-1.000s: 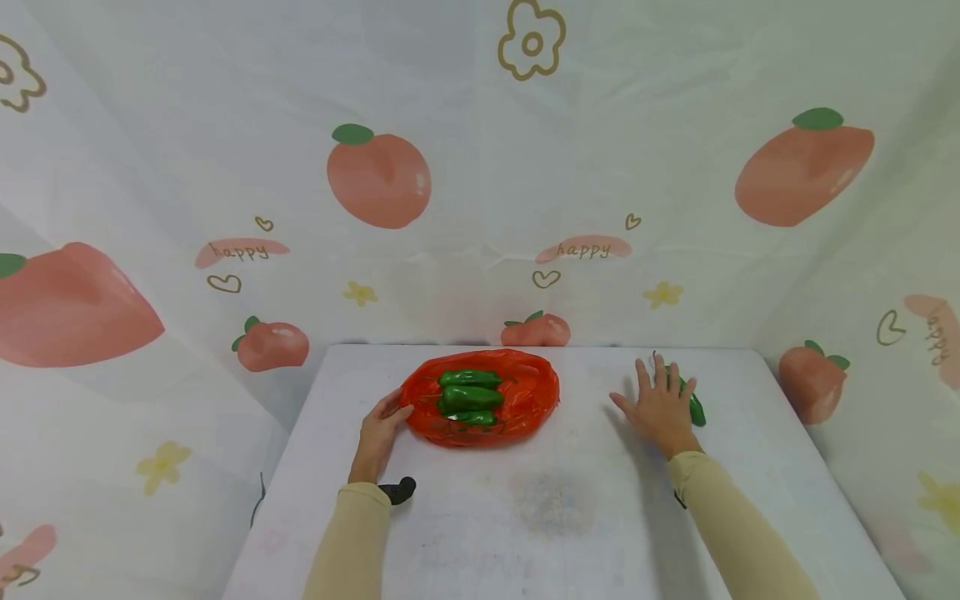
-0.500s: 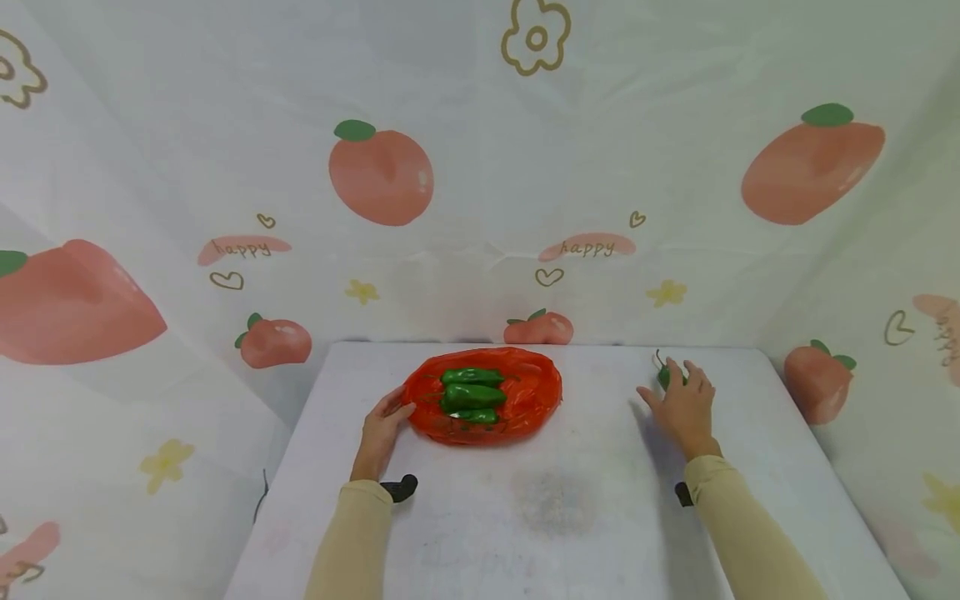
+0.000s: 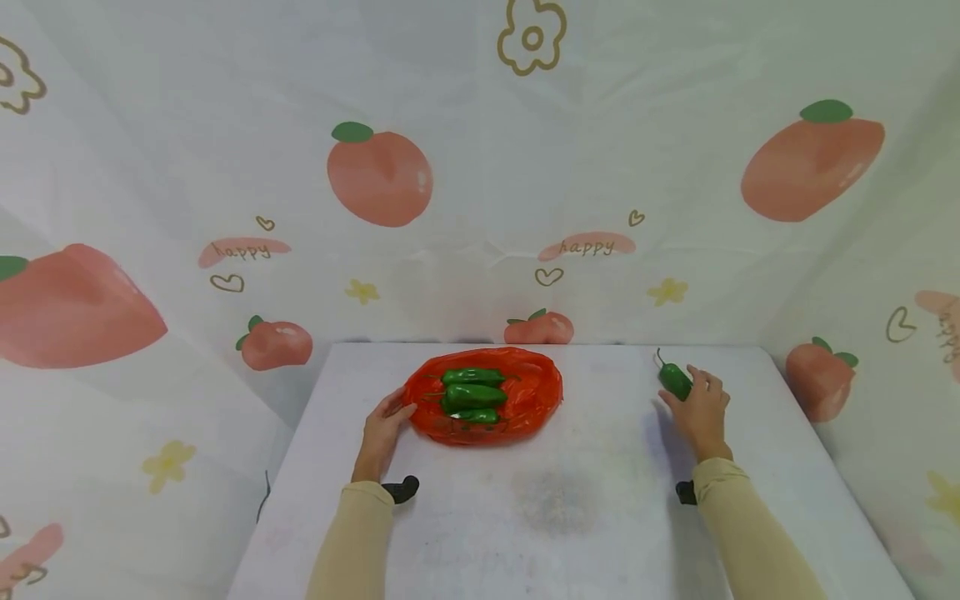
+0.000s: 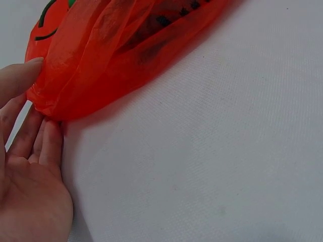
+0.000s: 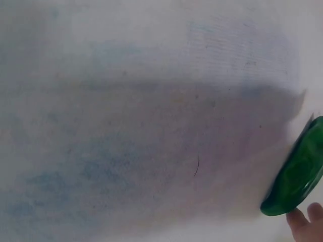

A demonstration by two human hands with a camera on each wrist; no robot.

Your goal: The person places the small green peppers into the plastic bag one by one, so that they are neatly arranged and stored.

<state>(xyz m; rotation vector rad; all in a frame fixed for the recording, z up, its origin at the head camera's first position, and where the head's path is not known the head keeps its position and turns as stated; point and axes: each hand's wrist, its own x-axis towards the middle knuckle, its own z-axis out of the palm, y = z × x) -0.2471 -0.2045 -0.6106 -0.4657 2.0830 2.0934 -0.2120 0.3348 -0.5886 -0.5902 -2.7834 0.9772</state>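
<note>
A red plastic bag [image 3: 536,417] lies spread in an oval on the table's far half, with green peppers [image 3: 474,397] side by side inside it. My left hand [image 3: 381,433] holds the bag at its left edge. The left wrist view shows the thumb against the red film [image 4: 101,85] and the other fingers below it. To the right, one more green pepper [image 3: 674,381] lies on the table, its stem pointing away. My right hand [image 3: 703,412] reaches round it, thumb on one side and bent fingers on the other; its lower end is hidden. Fingertips [image 5: 297,220] touch the pepper's lower end in the right wrist view.
The white table [image 3: 480,517] has a grey smudge [image 3: 558,500] near its middle. A white cloth wall [image 3: 465,283] printed with fruit stands behind and at both sides. Black straps or mounts [image 3: 401,490] show at the wrists.
My right hand has shifted right and drawn its spread fingers in around the loose pepper, uncovering its stem end. My left hand and the bag stay in place.
</note>
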